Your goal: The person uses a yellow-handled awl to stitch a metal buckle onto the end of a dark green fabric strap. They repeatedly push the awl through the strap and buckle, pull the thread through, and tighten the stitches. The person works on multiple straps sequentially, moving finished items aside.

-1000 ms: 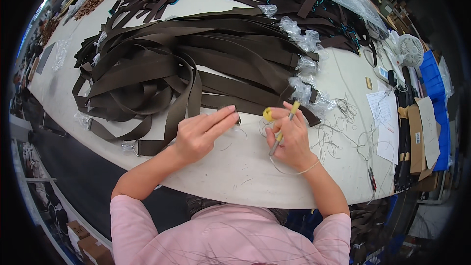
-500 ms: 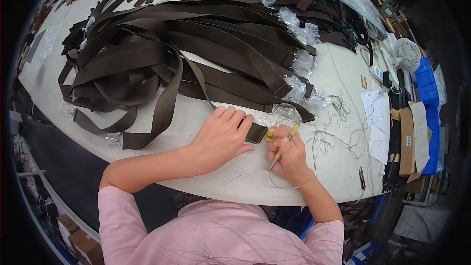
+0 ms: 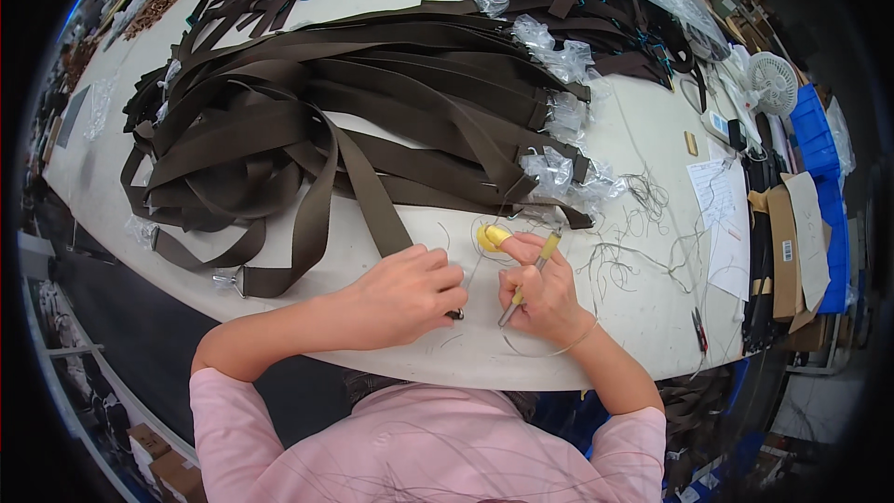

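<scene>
My left hand is closed round the end of a dark brown webbing strap, near the table's front edge. A small black end pokes out under its fingers. My right hand grips a slim pen-like tool with a yellow and metal body; its tip is too small to make out. Yellow wrapping covers a fingertip of that hand, which is stretched out. A thin pale thread loops below the right hand to its wrist. Beyond both hands lies a large heap of brown straps, some ends wrapped in clear plastic.
Loose threads lie on the white table at the right. Small snips, papers, a white fan, a cardboard box and blue bins line the right side. More straps with blue buckles lie at the back.
My left hand has drawn the strap end down toward me, away from my right hand. The right hand's wrapped finger has lifted off the strap and stretched out.
</scene>
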